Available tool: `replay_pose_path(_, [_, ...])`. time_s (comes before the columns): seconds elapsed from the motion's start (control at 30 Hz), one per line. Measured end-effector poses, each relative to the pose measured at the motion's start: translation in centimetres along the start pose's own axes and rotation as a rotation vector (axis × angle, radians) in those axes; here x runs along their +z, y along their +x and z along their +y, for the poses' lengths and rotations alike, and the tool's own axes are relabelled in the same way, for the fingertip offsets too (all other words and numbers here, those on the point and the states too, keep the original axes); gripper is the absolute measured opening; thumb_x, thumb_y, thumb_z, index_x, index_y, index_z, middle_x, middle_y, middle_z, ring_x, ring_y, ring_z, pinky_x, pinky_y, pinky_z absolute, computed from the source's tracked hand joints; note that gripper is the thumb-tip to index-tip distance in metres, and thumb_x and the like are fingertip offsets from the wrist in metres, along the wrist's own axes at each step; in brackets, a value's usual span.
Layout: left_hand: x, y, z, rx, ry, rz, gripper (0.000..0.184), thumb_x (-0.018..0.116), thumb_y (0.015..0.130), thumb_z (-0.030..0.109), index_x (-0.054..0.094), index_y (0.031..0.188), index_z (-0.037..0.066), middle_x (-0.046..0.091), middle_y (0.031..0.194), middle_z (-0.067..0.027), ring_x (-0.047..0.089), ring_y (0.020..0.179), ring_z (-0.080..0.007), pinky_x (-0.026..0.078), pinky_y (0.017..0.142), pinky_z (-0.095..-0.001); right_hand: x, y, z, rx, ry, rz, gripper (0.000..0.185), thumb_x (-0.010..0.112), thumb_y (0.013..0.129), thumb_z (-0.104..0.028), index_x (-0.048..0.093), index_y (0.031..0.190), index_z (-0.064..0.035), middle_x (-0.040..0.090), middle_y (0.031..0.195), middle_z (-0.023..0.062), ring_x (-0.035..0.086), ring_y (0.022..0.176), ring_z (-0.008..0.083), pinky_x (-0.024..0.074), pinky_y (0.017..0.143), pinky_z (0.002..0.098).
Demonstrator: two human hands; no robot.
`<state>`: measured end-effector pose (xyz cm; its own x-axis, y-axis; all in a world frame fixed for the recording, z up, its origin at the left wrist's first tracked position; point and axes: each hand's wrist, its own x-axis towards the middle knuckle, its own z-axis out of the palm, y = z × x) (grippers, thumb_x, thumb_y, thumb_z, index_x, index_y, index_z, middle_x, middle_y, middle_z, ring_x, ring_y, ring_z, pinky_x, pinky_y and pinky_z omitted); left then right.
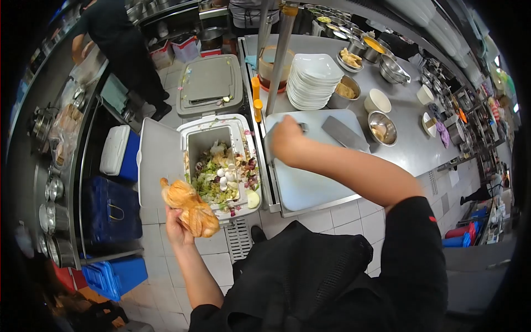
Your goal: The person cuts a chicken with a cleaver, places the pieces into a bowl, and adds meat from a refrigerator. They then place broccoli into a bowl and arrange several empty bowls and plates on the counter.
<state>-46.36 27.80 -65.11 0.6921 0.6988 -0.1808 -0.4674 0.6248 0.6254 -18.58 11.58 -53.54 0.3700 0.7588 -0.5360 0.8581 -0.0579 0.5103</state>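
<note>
My left hand (pixel 180 228) is closed around a clear plastic bag of golden-brown food (pixel 191 210), its exact contents unclear. It is beside the near left rim of an open grey waste bin (pixel 251 185) full of vegetable scraps and eggshells (pixel 215 174). Over the left edge of a white cutting board (pixel 310 180), my right hand (pixel 287 141) is curled into a fist. A dark bit shows beside it, but what the fingers hold is hidden. Just right of that hand, a wide-bladed cleaver (pixel 345 134) lies flat on the board.
A stack of white bowls (pixel 314 83) and a metal bowl (pixel 383 128) stand behind and right of the board. Orange-handled tools (pixel 256 102) hang by the metal post (pixel 280 61). A second, lidded bin (pixel 210 83) sits beyond the open one. A person in black (pixel 119 50) works at the far left.
</note>
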Motion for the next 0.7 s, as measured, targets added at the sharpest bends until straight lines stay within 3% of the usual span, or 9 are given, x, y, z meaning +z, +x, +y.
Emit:
replay_pose_path(0.2, [2.6,-0.7,-2.3,-0.053,0.027,-0.029,0.066,0.045,0.073,-0.002,0.029,0.137,0.002,0.047,0.127,-0.0163,0.05,0.115,-0.0304,0.045,0.097,-0.0432,6.1,13.1,-4.6,0.08,0.036,0.069,0.026,0.058,0.081,-0.019,0.069,0.102,-0.0101,0.067,0.097,0.0103,0.061,0.087,0.0298,0.0408,0.071,0.0551])
replay_pose_path(0.27, [3.9,-1.0,-3.4,-0.062,0.097,-0.026,0.067,0.045,0.073,-0.002,0.028,0.137,0.002,0.047,0.125,-0.0163,0.05,0.114,-0.0303,0.045,0.096,-0.0426,6.6,11.1,-4.9,0.076,0.042,0.365,0.021,0.058,0.079,-0.019,0.072,0.091,-0.0087,0.068,0.088,0.0125,0.063,0.084,0.0293,0.0405,0.08,0.0564])
replay_pose_path(0.3, [4.7,-1.1,-3.9,-0.084,0.098,-0.054,0.067,0.045,0.073,-0.002,0.028,0.137,0.002,0.047,0.125,-0.0163,0.05,0.114,-0.0303,0.045,0.096,-0.0426,7.0,11.0,-4.4,-0.001,0.373,0.548,0.015,0.059,0.078,-0.018,0.07,0.084,-0.0105,0.066,0.084,0.0115,0.062,0.087,0.0292,0.0414,0.086,0.0525])
replay_pose_path(0.33, [5.6,-1.2,-4.5,-0.092,0.127,-0.063,0.067,0.045,0.072,-0.002,0.028,0.137,0.002,0.047,0.125,-0.0165,0.05,0.114,-0.0302,0.045,0.096,-0.0424,7.3,8.8,-4.1,-0.031,0.504,0.939,0.014,0.055,0.078,-0.019,0.066,0.077,-0.0096,0.064,0.081,0.0108,0.062,0.086,0.0284,0.0404,0.092,0.0476])
replay_pose_path(0.37, [6.7,-1.0,-5.2,-0.096,0.155,-0.075,0.067,0.045,0.071,-0.003,0.029,0.136,0.002,0.047,0.124,-0.0168,0.051,0.114,-0.0302,0.045,0.096,-0.0423,7.4,7.0,-3.6,-0.035,0.535,1.011,0.013,0.055,0.078,-0.019,0.064,0.082,-0.0107,0.062,0.083,0.01,0.062,0.086,0.0279,0.0431,0.087,0.0473])
replay_pose_path(0.4, [8.2,-0.8,-6.1,-0.112,0.157,-0.105,0.067,0.045,0.071,-0.003,0.029,0.136,0.002,0.047,0.124,-0.0168,0.051,0.114,-0.0302,0.045,0.096,-0.0423,8.1,4.9,-3.3,0.0,0.53,1.008,0.013,0.055,0.078,-0.019,0.064,0.082,-0.0107,0.062,0.083,0.01,0.062,0.086,0.0279,0.0431,0.087,0.0473])
replay_pose_path(0.47, [11.1,-0.8,-8.4,-0.149,0.207,-0.142,0.061,0.045,0.07,-0.004,0.034,0.129,0.001,0.049,0.119,-0.0162,0.052,0.111,-0.0289,0.045,0.095,-0.042,11.0,-0.3,-3.1,0.022,1.066,0.796,0.017,0.054,0.082,-0.02,0.063,0.093,-0.0104,0.063,0.09,0.0114,0.061,0.087,0.0283,0.0454,0.084,0.0438])
replay_pose_path(0.57, [15.1,-0.2,-13.8,-0.251,0.224,-0.332,0.052,0.045,0.068,-0.005,0.038,0.119,0.002,0.05,0.114,-0.0155,0.053,0.108,-0.028,0.046,0.093,-0.0418,19.3,-10.5,-2.7,0.124,1.44,0.662,0.024,0.05,0.091,-0.021,0.06,0.108,-0.0089,0.063,0.103,0.0095,0.06,0.094,0.0269,0.0477,0.081,0.0359])
replay_pose_path(0.7, [24.1,-3.6,-21.8,-0.441,0.239,-0.445,0.047,0.045,0.068,-0.005,0.039,0.114,0.003,0.051,0.112,-0.0157,0.055,0.104,-0.0303,0.047,0.092,-0.0447,33.9,-24.7,-7.8,0.668,2.101,0.587,0.024,0.043,0.095,-0.021,0.059,0.097,-0.0035,0.065,0.088,0.0061,0.063,0.079,0.015,0.0498,0.071,0.0297])
